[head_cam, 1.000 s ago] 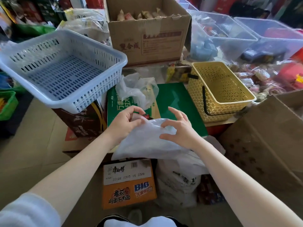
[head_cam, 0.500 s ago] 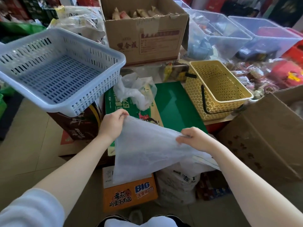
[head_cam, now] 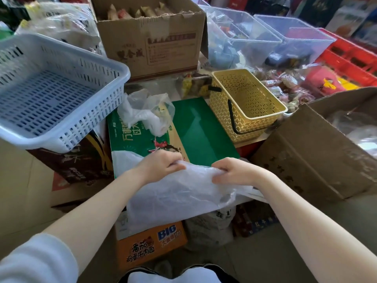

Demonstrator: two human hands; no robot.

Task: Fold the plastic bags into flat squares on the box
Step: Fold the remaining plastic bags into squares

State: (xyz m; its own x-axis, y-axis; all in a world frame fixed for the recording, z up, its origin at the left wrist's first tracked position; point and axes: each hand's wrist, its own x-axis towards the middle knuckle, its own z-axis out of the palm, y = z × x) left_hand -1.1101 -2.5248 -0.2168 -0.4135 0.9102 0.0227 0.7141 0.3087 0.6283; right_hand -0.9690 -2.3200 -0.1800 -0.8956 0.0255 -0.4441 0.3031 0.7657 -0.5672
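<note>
I have both hands on the white plastic bag (head_cam: 183, 193), which lies over the near edge of the green box (head_cam: 200, 127) and hangs down past it toward me; my left hand (head_cam: 161, 167) has its fingers curled and pinches the bag's upper edge on the left; my right hand (head_cam: 234, 171) has its fingers curled under and pinches the same edge on the right; the two hands sit near each other, not touching. Farther back on the box top lies a crumpled clear bag (head_cam: 146, 113), well apart from my hands. The yellow basket (head_cam: 248, 105) with its black handle stands just beside the box on the right; the pale blue basket (head_cam: 51, 88) sits tilted on a dark carton (head_cam: 77, 164) to the left, its corner overhanging the box's far left side. Behind stands an open brown carton (head_cam: 151, 37) holding packets; clear plastic bins (head_cam: 265, 35) stand beyond it to the right. A large cardboard box (head_cam: 318, 156) crowds my right forearm's side; below the hanging bag an orange noodle carton (head_cam: 151, 246) sits on the floor, partly covered by the plastic.
</note>
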